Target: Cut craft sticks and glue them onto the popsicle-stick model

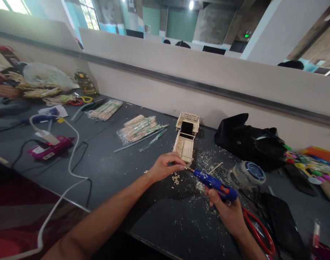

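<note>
My right hand (221, 206) is wrapped around a blue glue gun (208, 178), whose tip points left toward my other hand. Thumb and fingers of my left hand (167, 167) pinch together at that tip; a tiny pale bit seems to be between them, too small to name. Just beyond my fingers stands a small wooden stick model (184, 146), with a slatted lower part and a lattice-topped back part holding a dark panel. Small cut wood pieces (176, 178) lie below my left hand. A loose thin stick (216, 168) rests right of the model.
Bagged sticks (140, 130) lie left of the model. A magenta power strip (49, 146) with a white cable (73, 159) is at left. On the right are a black bag (243, 137), a clear jar (247, 175) and red-handled scissors (262, 231). Another person's hands (4, 88) show far left.
</note>
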A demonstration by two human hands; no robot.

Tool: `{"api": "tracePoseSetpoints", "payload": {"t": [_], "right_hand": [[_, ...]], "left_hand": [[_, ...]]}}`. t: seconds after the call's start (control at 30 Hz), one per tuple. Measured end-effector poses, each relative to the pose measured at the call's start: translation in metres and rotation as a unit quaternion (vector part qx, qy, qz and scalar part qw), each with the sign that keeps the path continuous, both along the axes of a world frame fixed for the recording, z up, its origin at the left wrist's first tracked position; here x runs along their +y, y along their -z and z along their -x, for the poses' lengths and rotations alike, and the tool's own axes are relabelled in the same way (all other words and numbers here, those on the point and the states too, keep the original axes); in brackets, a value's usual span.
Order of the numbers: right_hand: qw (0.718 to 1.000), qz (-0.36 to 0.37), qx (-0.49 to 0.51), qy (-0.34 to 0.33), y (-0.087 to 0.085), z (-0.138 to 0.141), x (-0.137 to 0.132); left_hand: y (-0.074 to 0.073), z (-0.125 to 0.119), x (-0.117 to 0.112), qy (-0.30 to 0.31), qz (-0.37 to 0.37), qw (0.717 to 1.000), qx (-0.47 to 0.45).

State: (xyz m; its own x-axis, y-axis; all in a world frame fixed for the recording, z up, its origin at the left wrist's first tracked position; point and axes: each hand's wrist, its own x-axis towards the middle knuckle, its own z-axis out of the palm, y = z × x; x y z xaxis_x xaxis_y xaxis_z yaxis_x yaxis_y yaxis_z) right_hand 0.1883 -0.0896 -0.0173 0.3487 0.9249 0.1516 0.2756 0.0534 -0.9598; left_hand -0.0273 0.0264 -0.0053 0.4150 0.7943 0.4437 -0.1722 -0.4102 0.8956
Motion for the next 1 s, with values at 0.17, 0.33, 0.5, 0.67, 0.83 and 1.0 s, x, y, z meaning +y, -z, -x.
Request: {"api": "tracePoseSetpoints", "payload": {"t": [0.17,0.33,0.5,0.67,0.83,1.0], "right_hand": [[1.000,0.008,-0.004,-0.027,-0.005,0.002,0.001],[0.999,0.035,0.012,-0.028,-0.023,0.008,0.002],[0.998,0.042,0.016,-0.033,-0.020,0.007,0.001],[0.997,0.032,0.045,-0.046,-0.011,0.003,0.002],[0.997,-0.010,0.068,-0.031,-0.024,0.015,0.007],[0.997,-0.067,0.033,0.015,-0.035,0.037,0.013]], "left_hand": [[0.001,0.000,0.000,-0.004,-0.028,1.000,0.011],[0.004,0.000,0.002,0.000,-0.057,0.998,0.015],[0.003,0.001,0.002,0.002,-0.052,0.999,0.012],[0.003,-0.006,-0.004,-0.003,0.089,0.994,-0.062],[0.008,-0.024,-0.021,0.009,0.307,0.932,-0.191],[0.010,-0.035,-0.032,0.061,0.406,0.883,-0.226]]}}
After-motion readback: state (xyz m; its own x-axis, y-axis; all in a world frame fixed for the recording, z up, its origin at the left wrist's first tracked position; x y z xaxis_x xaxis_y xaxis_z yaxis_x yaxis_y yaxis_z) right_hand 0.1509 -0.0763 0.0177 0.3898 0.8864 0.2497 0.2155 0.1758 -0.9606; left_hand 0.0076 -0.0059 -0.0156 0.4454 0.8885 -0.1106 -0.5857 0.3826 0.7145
